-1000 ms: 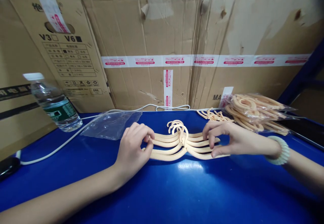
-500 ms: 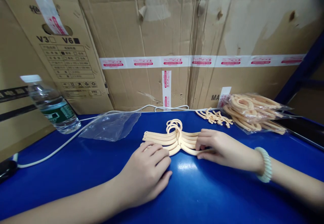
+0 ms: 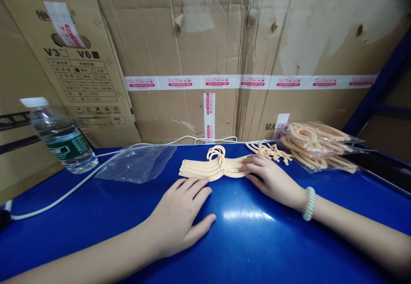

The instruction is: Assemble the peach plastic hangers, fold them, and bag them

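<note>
A small stack of cream plastic hangers (image 3: 205, 167) lies flat on the blue table (image 3: 244, 241), hooks pointing away from me. My left hand (image 3: 181, 217) rests palm down on the table just in front of the stack's left end, fingers stretched out, holding nothing. My right hand (image 3: 269, 177) lies over the stack's right end with the fingers curled on the hanger arms. A pale bead bracelet (image 3: 309, 203) is on my right wrist.
An empty clear plastic bag (image 3: 136, 163) lies left of the stack. A water bottle (image 3: 59, 136) stands at far left beside a white cable (image 3: 64, 194). Loose hangers (image 3: 269, 150) and bagged hangers (image 3: 317, 144) lie at right. Cardboard boxes (image 3: 205, 52) wall the back.
Both hands gathered the spread hangers into a tighter stack and pushed it away from me. My left hand then let go and flattened on the table; my right hand stayed on the stack.
</note>
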A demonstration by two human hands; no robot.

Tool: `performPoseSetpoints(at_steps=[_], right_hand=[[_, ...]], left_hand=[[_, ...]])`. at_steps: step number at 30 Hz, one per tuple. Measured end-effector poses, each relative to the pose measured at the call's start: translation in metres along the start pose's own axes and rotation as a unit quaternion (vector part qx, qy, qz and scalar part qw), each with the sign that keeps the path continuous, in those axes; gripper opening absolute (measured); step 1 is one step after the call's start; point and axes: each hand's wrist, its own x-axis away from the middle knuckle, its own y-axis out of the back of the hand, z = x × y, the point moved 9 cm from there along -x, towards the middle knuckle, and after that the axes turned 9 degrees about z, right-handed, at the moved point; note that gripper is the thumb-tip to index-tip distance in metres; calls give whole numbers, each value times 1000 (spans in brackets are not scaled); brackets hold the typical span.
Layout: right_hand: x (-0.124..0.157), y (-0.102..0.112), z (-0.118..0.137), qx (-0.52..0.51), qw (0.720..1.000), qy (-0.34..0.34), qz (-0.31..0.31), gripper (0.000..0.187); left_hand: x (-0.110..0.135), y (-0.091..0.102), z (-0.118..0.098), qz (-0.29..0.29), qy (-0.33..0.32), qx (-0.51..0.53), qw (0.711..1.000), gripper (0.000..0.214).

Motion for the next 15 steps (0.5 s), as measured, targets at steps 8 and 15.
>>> performPoseSetpoints(at_steps=[8, 15], right_hand=[[-2, -9, -14, 39, 999, -30, 12, 33], [1, 7, 8, 34, 999, 19, -9, 22]], left_hand=[[-6, -6, 26, 15, 40, 45, 998, 46], [-3, -2, 25, -29, 23, 72, 997, 41]])
